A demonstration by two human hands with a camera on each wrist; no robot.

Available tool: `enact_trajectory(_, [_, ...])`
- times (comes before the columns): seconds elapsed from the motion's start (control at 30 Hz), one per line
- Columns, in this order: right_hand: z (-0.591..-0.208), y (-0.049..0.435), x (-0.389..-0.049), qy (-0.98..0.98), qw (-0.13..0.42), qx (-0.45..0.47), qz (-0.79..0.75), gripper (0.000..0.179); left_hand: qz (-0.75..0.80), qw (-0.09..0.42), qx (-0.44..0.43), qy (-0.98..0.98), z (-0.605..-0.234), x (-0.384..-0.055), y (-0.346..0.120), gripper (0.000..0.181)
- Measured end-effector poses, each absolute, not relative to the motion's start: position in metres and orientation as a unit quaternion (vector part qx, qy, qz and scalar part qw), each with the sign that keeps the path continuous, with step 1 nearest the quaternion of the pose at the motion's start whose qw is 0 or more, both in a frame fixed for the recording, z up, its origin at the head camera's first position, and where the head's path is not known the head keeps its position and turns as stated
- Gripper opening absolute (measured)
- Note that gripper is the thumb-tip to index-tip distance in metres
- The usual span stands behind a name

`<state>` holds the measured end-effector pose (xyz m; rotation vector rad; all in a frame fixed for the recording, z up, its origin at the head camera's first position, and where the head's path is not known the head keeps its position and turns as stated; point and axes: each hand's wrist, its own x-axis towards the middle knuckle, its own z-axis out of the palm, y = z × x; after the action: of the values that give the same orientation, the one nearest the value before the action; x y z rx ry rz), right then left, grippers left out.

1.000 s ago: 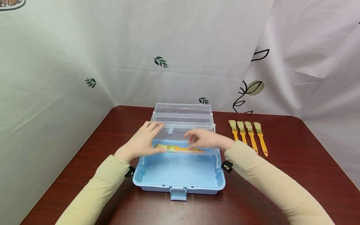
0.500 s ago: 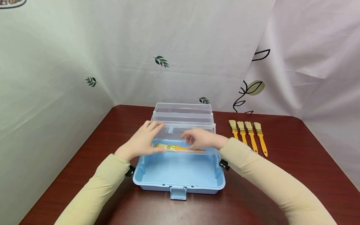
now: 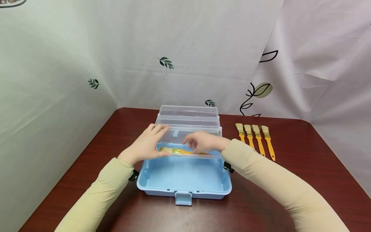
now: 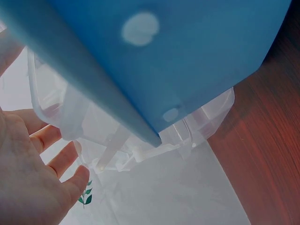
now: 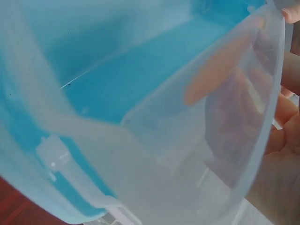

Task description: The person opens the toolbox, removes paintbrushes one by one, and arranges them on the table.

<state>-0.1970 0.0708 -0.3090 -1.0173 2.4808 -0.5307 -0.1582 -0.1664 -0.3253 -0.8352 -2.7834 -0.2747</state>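
A light blue toolbox (image 3: pixel 185 177) stands with its clear tiered trays (image 3: pixel 188 122) folded up behind. In the lowest tray lies a paintbrush (image 3: pixel 176 151), pale bristles to the left and yellow handle to the right. My left hand (image 3: pixel 146 145) is spread at that tray's left end, thumb at the front lip beside the bristles, fingers up by the tier behind. My right hand (image 3: pixel 207 141), fingers loosely bent, is over the handle and covers part of it. In the right wrist view, the orange handle (image 5: pixel 218 65) shows blurred through the clear wall, with the right hand (image 5: pixel 281 183) beyond.
Several more paintbrushes (image 3: pixel 256 140) lie in a row on the dark red table (image 3: pixel 295 151), right of the toolbox, bristles toward the back. A latch (image 3: pixel 183 198) hangs open at the toolbox's front. A white patterned cloth (image 3: pixel 203 64) stands behind the table.
My right hand has moved left along the handle, while the paintbrush in the tray has stayed in place. The left hand has not visibly moved.
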Motion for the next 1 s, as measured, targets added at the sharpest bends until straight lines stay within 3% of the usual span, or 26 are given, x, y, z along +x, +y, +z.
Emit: enact_trajectory(1.0, [-0.3127, 0.0705, -0.2067, 0.847, 0.286, -0.366, -0.259, 0.04, -0.081, 0.116, -0.289, -0.947, -0.3257, -0.1586, -0.1669, 0.096])
